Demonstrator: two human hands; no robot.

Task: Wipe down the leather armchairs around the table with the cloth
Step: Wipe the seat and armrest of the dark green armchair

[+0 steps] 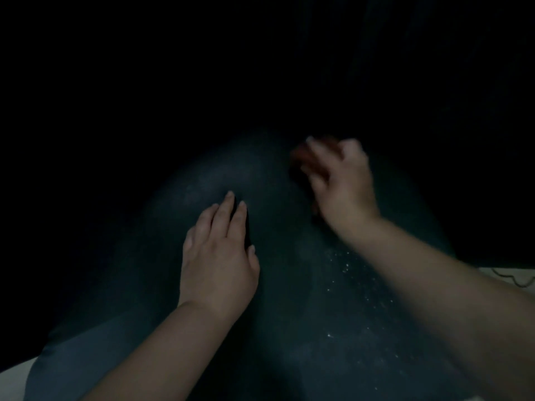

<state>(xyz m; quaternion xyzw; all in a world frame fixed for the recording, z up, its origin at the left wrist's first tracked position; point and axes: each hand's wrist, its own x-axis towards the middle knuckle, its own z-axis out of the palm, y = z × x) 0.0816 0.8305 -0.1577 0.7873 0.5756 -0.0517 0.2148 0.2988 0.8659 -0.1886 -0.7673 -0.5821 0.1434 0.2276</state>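
The scene is very dark. A dark leather armchair (254, 175) fills the middle of the view, its rounded surface dimly lit. My left hand (217, 256) lies flat on the leather with its fingers straight. Further right and higher, my right hand (338, 180) is blurred and grips a reddish-brown cloth (304, 157), pressing it onto the leather. Most of the cloth is hidden under the fingers. Small pale specks (344, 267) dot the leather below my right wrist.
A pale surface (14, 380) shows at the bottom left corner. Another pale strip with a thin cord (509, 277) shows at the right edge. Everything above and around the armchair is black.
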